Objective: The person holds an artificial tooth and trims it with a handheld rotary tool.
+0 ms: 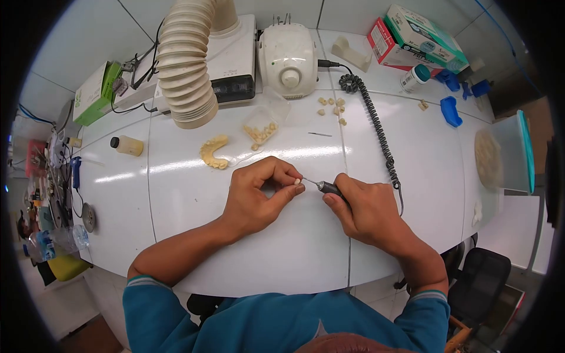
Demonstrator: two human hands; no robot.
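Observation:
Pinched between the thumb and fingertips of my left hand (pixel 259 193) is a small ivory dental crown (pixel 298 182). My right hand (pixel 371 209) is wrapped round a black rotary handpiece (pixel 331 188), its thin bur pointing left at the crown. Whether the bur touches the crown I cannot tell. Beyond my left hand lies a yellowish dental arch model (pixel 214 152). Near it, a small clear box (pixel 272 125) holds several tooth-coloured pieces. More crowns (pixel 339 109) are scattered farther back, and a thin metal bur (pixel 319 134) lies in front of them.
A ribbed suction hose (pixel 187 70) hangs at the back left, beside a white control unit (pixel 288 62). The handpiece's coiled cord (pixel 376 120) runs down the right side. A small bottle (pixel 127 146) stands left; blue trays (pixel 451 112) and a clear tub (pixel 506 150) are right.

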